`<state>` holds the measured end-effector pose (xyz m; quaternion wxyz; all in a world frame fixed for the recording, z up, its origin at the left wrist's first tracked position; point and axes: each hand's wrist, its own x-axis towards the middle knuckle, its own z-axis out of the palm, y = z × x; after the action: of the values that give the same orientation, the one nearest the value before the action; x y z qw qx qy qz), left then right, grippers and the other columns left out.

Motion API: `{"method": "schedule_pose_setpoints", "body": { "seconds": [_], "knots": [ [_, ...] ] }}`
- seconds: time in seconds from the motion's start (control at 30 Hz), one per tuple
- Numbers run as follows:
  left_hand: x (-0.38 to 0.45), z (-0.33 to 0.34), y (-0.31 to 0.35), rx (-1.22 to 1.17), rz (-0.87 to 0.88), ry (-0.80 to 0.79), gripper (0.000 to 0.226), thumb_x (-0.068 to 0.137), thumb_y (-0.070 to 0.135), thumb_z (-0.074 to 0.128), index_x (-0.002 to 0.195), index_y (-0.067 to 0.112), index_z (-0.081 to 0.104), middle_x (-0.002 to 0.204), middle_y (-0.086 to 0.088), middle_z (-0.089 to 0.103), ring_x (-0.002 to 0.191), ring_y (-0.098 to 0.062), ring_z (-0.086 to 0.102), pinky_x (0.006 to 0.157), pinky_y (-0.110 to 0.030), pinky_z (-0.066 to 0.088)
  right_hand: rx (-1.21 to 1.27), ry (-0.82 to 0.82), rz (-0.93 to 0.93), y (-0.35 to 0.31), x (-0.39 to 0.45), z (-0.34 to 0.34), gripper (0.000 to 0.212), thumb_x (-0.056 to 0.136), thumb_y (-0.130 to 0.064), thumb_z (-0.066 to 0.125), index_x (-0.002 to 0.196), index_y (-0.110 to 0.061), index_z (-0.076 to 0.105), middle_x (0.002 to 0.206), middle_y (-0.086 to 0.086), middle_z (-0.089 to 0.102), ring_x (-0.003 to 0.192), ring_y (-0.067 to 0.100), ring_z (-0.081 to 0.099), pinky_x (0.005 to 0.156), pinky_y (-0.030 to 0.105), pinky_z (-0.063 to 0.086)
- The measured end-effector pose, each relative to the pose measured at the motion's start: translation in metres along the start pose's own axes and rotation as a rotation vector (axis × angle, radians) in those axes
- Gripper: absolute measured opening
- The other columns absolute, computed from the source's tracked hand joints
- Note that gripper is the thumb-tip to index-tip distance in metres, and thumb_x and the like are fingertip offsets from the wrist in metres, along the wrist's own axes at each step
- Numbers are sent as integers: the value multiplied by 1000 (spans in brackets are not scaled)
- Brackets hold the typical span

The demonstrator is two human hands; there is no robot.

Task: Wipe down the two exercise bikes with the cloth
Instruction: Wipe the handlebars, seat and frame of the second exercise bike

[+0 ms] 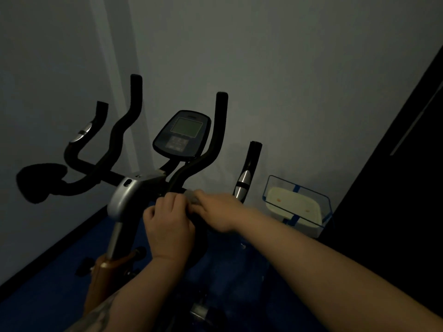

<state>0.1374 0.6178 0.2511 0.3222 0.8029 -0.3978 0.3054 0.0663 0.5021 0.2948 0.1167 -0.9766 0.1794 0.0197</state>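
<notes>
An exercise bike stands in front of me with black foam handlebars [217, 140], a grey-screened console [183, 134] and a silver stem housing [125, 195]. My left hand [169, 226] curls around the lower handlebar just right of the stem. My right hand [215, 210] grips a small grey cloth [193, 196] and presses it on the same bar, touching my left hand. A black saddle [39, 180] shows at the left; I cannot tell which bike it belongs to. The room is dim.
A clear plastic bin [298, 207] with blue tape holds a white object by the wall at the right. A dark panel [395, 176] fills the right side. Grey walls are close behind the bike. The floor [48, 295] is blue.
</notes>
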Motion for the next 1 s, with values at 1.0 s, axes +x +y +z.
{"method": "schedule_pose_setpoints", "body": {
  "seconds": [1.0],
  "knots": [
    [-1, -5, 1, -77, 12, -69, 20, 79, 24, 42, 74, 18, 60, 69, 1, 56, 62, -21, 53, 63, -32, 30, -207, 654, -124, 79, -29, 10, 43, 91, -34, 43, 115, -5, 63, 119, 9, 63, 112, 22, 52, 115, 32, 19]
  ]
}}
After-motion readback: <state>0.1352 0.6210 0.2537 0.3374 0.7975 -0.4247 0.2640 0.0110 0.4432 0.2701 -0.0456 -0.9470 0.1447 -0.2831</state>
